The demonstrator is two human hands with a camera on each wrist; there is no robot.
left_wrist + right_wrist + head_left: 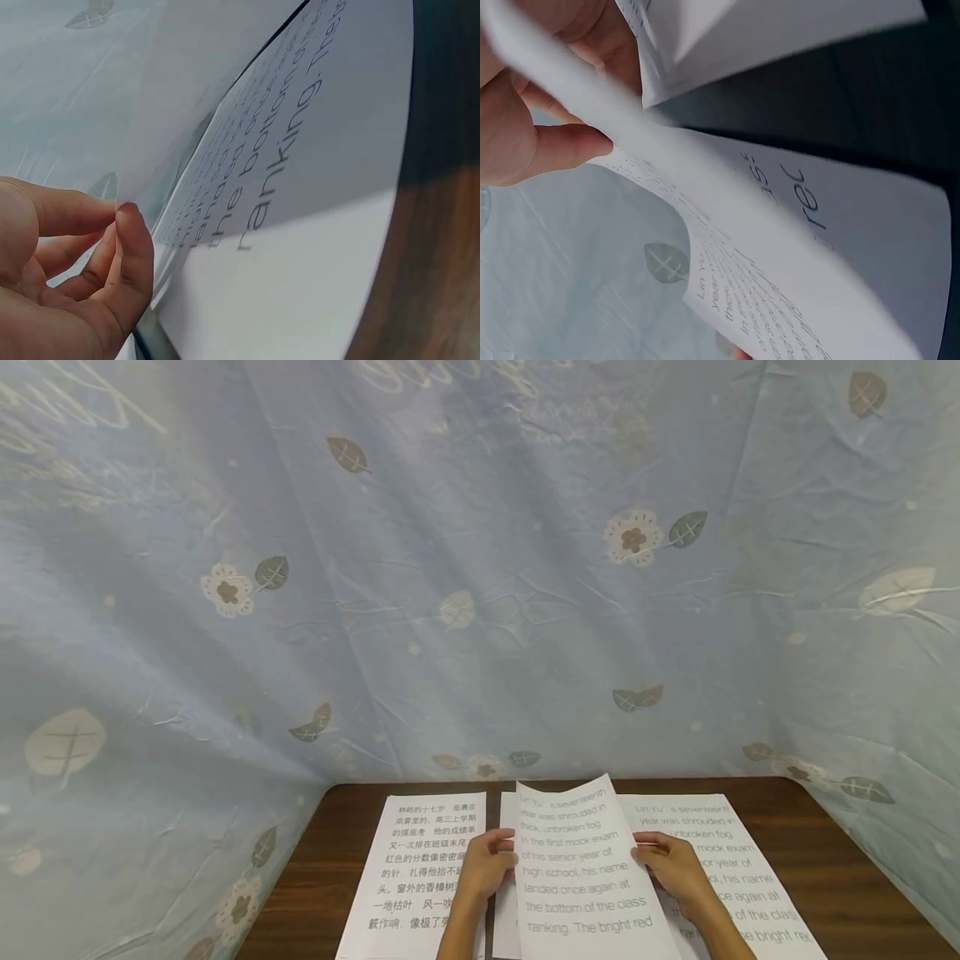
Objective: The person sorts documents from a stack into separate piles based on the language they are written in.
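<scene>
A printed sheet of paper point(581, 885) with large English text is held up above the table, its top edge bowed. My left hand point(483, 868) pinches its left edge between thumb and fingers, as the left wrist view also shows. On the opposite side my right hand point(675, 870) grips the right edge with thumb and fingers. Behind the raised sheet lies another white paper point(507, 906), mostly hidden. Paper with Chinese text point(416, 872) lies to the left, partly under my left forearm. English-printed paper point(750, 860) lies to the right, below my right hand.
The papers lie on a dark brown wooden table point(318, 868) with rounded far corners. A pale blue cloth point(480, 568) with leaf and flower prints hangs behind the table and along both sides.
</scene>
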